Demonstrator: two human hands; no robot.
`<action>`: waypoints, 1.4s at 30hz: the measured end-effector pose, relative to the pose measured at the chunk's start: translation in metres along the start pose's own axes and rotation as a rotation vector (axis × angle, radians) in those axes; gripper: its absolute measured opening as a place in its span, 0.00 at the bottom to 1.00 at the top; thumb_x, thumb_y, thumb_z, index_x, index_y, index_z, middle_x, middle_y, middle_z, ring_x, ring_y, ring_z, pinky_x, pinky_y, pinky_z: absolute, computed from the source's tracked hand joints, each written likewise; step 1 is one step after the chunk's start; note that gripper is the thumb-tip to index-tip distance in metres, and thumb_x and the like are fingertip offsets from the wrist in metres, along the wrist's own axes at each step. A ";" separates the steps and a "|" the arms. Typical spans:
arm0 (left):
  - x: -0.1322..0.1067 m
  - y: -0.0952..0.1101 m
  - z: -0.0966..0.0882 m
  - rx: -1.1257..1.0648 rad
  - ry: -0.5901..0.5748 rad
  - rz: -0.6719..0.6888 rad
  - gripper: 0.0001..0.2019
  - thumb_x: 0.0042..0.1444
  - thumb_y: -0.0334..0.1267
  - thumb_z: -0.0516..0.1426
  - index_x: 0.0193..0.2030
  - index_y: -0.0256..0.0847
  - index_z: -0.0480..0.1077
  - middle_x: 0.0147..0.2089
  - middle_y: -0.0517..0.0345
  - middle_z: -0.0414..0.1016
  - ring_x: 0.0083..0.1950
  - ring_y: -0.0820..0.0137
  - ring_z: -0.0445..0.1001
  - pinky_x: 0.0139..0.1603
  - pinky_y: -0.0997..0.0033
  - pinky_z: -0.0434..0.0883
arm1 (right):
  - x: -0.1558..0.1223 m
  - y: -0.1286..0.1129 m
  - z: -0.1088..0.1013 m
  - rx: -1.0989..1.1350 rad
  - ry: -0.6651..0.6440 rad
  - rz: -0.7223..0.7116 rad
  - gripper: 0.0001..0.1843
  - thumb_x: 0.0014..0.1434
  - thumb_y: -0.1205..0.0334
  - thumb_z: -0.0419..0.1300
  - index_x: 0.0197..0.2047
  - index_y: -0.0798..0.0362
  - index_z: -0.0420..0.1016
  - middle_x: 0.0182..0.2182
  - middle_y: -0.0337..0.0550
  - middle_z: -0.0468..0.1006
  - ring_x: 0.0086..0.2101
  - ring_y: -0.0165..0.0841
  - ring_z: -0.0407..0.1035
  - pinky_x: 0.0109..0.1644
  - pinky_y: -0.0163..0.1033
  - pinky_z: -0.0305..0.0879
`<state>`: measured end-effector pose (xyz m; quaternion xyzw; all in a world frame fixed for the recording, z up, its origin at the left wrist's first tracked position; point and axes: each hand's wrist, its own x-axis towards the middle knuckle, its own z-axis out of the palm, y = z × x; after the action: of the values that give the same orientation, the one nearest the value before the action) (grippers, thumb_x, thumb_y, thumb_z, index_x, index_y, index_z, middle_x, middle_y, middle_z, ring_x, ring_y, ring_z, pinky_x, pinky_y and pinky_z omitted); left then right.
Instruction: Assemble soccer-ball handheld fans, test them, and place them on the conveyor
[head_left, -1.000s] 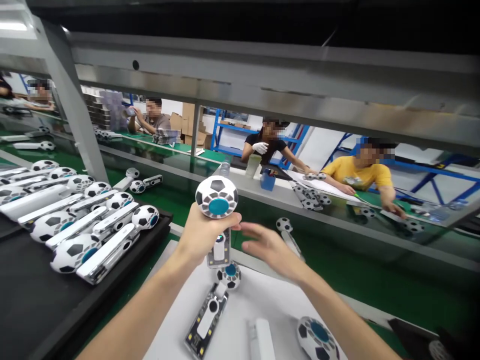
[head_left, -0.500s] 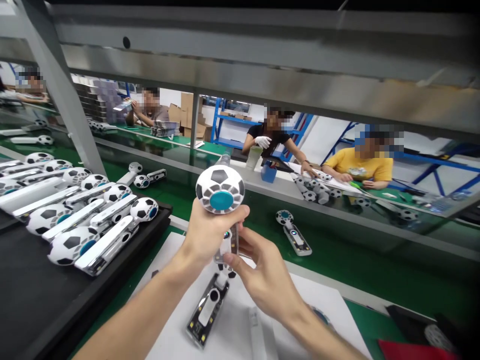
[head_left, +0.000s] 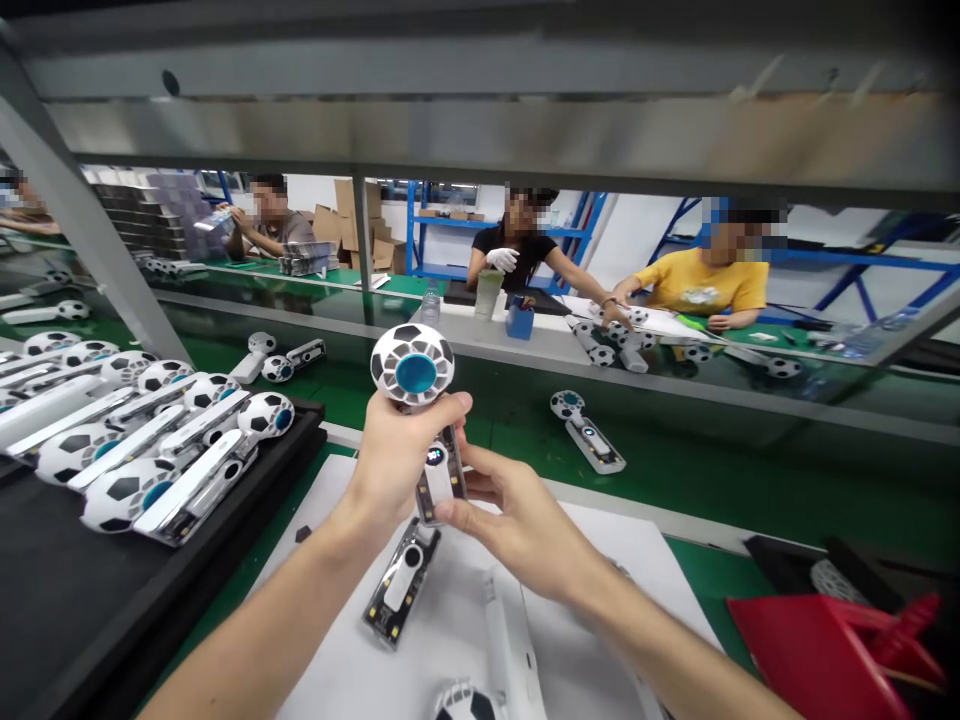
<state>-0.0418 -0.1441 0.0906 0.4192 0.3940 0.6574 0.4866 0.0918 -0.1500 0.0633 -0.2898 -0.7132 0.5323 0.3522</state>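
A handheld fan with a football-patterned head, a blue centre and a clear-cased handle with a small lit display is held upright in front of me. My left hand wraps round it just below the head, thumb across the front. Lower down, my right hand grips the handle's bottom end, thumb on the front and fingers behind. Beneath my hands, a second fan lies on the white sheet, its head hidden. Nearer to me are a white handle and a partly visible football-patterned head.
At left, a black tray carries several fans. Another fan lies on the green surface beyond the sheet. A red object sits at right. Co-workers sit across the line; a metal beam runs overhead.
The view has tilted and shifted slightly. Both hands keep their hold on the fan, and its display now faces me more plainly. Across the line, the yellow-sleeved person's arm has reached toward the fan pile.
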 end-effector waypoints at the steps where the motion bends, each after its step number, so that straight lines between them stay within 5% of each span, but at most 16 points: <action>1: -0.001 -0.001 0.001 0.002 -0.009 -0.014 0.11 0.49 0.35 0.67 0.23 0.38 0.69 0.21 0.61 0.70 0.23 0.71 0.68 0.22 0.71 0.68 | -0.002 0.001 -0.001 0.022 0.008 0.000 0.07 0.60 0.68 0.62 0.43 0.56 0.73 0.41 0.44 0.79 0.43 0.41 0.75 0.49 0.45 0.72; 6: -0.005 -0.004 0.005 0.041 -0.013 -0.034 0.10 0.50 0.35 0.66 0.24 0.38 0.69 0.21 0.61 0.70 0.23 0.72 0.67 0.23 0.72 0.67 | -0.007 0.004 0.000 0.053 0.022 -0.041 0.13 0.59 0.74 0.59 0.47 0.56 0.75 0.42 0.43 0.79 0.44 0.39 0.74 0.52 0.44 0.70; 16: 0.003 -0.015 0.014 0.121 0.022 -0.040 0.09 0.52 0.36 0.65 0.30 0.38 0.68 0.23 0.63 0.70 0.25 0.72 0.69 0.25 0.73 0.69 | -0.003 0.018 -0.012 -0.068 0.046 -0.036 0.14 0.62 0.69 0.57 0.52 0.55 0.74 0.42 0.43 0.80 0.43 0.39 0.75 0.50 0.44 0.72; 20: 0.047 -0.039 0.029 0.285 0.021 -0.084 0.07 0.60 0.37 0.62 0.40 0.35 0.71 0.34 0.60 0.73 0.32 0.73 0.73 0.31 0.72 0.73 | 0.014 0.030 -0.037 -0.150 0.070 0.020 0.21 0.61 0.72 0.56 0.58 0.55 0.70 0.47 0.44 0.81 0.48 0.39 0.76 0.52 0.41 0.72; 25: 0.124 -0.089 0.044 0.602 0.083 -0.244 0.15 0.64 0.41 0.59 0.53 0.37 0.70 0.50 0.50 0.75 0.45 0.64 0.76 0.44 0.59 0.77 | 0.016 0.051 -0.078 -0.459 0.266 0.207 0.31 0.58 0.72 0.56 0.65 0.61 0.66 0.61 0.63 0.69 0.62 0.60 0.61 0.65 0.64 0.52; 28: 0.154 -0.116 0.041 0.783 0.156 -0.301 0.17 0.64 0.41 0.59 0.57 0.38 0.68 0.55 0.48 0.73 0.50 0.61 0.76 0.49 0.55 0.76 | 0.009 0.060 -0.101 -0.515 0.258 0.294 0.29 0.60 0.63 0.56 0.64 0.60 0.68 0.58 0.63 0.72 0.56 0.57 0.69 0.58 0.60 0.63; 31: 0.171 -0.132 0.032 0.959 0.206 -0.321 0.19 0.63 0.41 0.59 0.59 0.39 0.67 0.59 0.47 0.70 0.55 0.58 0.74 0.53 0.51 0.74 | 0.004 0.068 -0.124 -0.513 0.214 0.316 0.29 0.61 0.54 0.54 0.62 0.59 0.69 0.51 0.59 0.79 0.50 0.49 0.75 0.52 0.51 0.70; 34: 0.187 -0.128 0.011 1.117 0.214 -0.295 0.21 0.63 0.43 0.59 0.60 0.39 0.67 0.63 0.46 0.67 0.60 0.54 0.69 0.58 0.44 0.70 | 0.005 0.078 -0.145 -0.539 0.212 0.338 0.32 0.58 0.50 0.53 0.61 0.59 0.69 0.51 0.58 0.79 0.50 0.49 0.74 0.53 0.50 0.69; 42: 0.205 -0.030 -0.090 1.071 0.187 -0.184 0.20 0.64 0.42 0.59 0.60 0.39 0.67 0.61 0.46 0.69 0.57 0.56 0.72 0.55 0.47 0.73 | 0.003 0.082 -0.173 -0.569 0.296 0.384 0.38 0.55 0.37 0.50 0.61 0.52 0.69 0.53 0.53 0.77 0.52 0.48 0.72 0.56 0.51 0.68</action>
<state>-0.1528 0.0518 0.0664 0.5116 0.7502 0.3542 0.2238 0.2337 -0.0294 0.0166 -0.5782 -0.7067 0.3217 0.2507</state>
